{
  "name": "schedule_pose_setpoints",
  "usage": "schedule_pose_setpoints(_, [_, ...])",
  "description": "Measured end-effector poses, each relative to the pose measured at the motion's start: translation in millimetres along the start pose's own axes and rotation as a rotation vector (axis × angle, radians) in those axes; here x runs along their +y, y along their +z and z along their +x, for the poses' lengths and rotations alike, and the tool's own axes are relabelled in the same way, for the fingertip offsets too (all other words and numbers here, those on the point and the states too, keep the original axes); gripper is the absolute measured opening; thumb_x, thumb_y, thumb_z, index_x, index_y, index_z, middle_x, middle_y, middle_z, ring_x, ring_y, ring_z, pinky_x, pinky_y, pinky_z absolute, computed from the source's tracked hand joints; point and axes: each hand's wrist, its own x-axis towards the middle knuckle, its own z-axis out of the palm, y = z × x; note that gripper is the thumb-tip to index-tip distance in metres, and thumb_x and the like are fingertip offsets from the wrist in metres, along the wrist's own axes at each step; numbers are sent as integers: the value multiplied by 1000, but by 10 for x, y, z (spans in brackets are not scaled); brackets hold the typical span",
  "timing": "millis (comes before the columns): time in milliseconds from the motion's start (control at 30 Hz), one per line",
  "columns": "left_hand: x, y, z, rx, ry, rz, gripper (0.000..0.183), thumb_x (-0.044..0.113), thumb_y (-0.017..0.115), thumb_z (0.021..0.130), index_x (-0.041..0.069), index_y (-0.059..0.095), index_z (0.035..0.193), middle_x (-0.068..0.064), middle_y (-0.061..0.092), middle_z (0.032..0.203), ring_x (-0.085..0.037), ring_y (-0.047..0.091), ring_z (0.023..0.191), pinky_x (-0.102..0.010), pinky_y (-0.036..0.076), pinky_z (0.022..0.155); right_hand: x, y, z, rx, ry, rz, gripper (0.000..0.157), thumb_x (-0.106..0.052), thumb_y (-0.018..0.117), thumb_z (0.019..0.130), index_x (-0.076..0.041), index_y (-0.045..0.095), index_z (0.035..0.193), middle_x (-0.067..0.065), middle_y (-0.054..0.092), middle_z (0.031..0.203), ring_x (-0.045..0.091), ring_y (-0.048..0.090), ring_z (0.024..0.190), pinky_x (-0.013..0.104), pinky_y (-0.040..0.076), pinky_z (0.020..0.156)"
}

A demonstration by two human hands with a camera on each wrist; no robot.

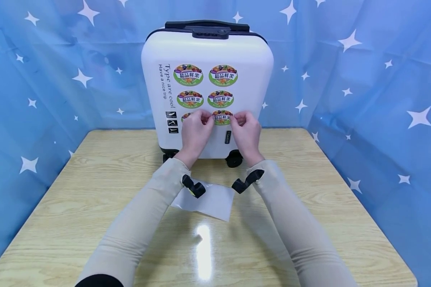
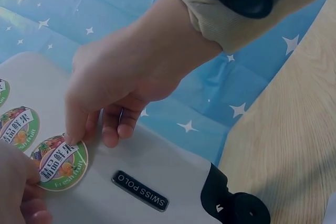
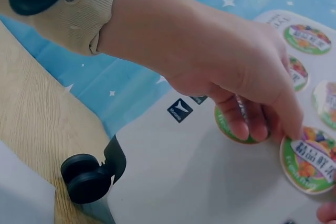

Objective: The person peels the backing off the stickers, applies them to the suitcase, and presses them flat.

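Note:
A white suitcase (image 1: 244, 56) stands upright, bearing several oval fruit stickers (image 1: 188, 75). Low on its right side is one such sticker (image 1: 222, 117), held between the two hands at its edges. The left hand (image 1: 195, 133) pinches its left edge and partly covers another sticker behind it. At the opposite edge, the right hand (image 1: 248, 131) pinches with finger and thumb. The left wrist view shows the right hand (image 2: 121, 72) above this sticker (image 2: 60, 163); the right wrist view shows the left hand (image 3: 226, 56). Whether the sticker's middle touches the suitcase, I cannot tell.
A white sheet (image 1: 212, 201) lies on the wooden table (image 1: 93, 199), below the forearms. Black wheels (image 1: 234, 158) support the suitcase, and a dark SWISS POLO plate (image 2: 140, 190) is near the sticker. Blue star-patterned curtains (image 1: 362, 79) surround the table.

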Motion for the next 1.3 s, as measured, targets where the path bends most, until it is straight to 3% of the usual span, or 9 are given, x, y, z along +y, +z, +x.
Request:
schedule_pose_setpoints(400, [7, -41, 30, -9, -27, 46, 17, 22, 65, 88, 6, 65, 85, -3, 65, 78, -12, 56, 69, -23, 46, 61, -6, -1, 7, 17, 29, -58, 19, -20, 65, 87, -1, 61, 87, 9, 62, 79, 18, 55, 70, 25, 43, 57])
schedule_pose_setpoints(767, [-39, -73, 9, -1, 10, 153, 22, 29, 67, 86, 8, 62, 82, -1, 62, 75, -13, 54, 66, -25, 43, 56, 99, -74, -5, 39, 48, -29, 25, -26, 68, 86, -3, 59, 81, 8, 59, 74, 17, 51, 64, 27, 39, 54])
schedule_pose_setpoints(1067, [-80, -57, -35, 30, -28, 167, 23, 30, 68, 85, 9, 62, 80, -1, 61, 73, -12, 53, 66, -25, 43, 56, 94, -74, -19, 2, 79, -37, 24, -27, 65, 87, -4, 60, 82, 7, 60, 74, 18, 55, 59, 28, 41, 51])
schedule_pose_setpoints(1300, [6, -75, 6, 23, -1, 108, 24, 32, 67, 85, 8, 63, 82, 0, 62, 73, -11, 52, 66, -24, 42, 57, -10, -79, -14, 8, 66, -28, 23, -26, 66, 87, -4, 60, 82, 7, 59, 74, 17, 53, 61, 26, 41, 52])
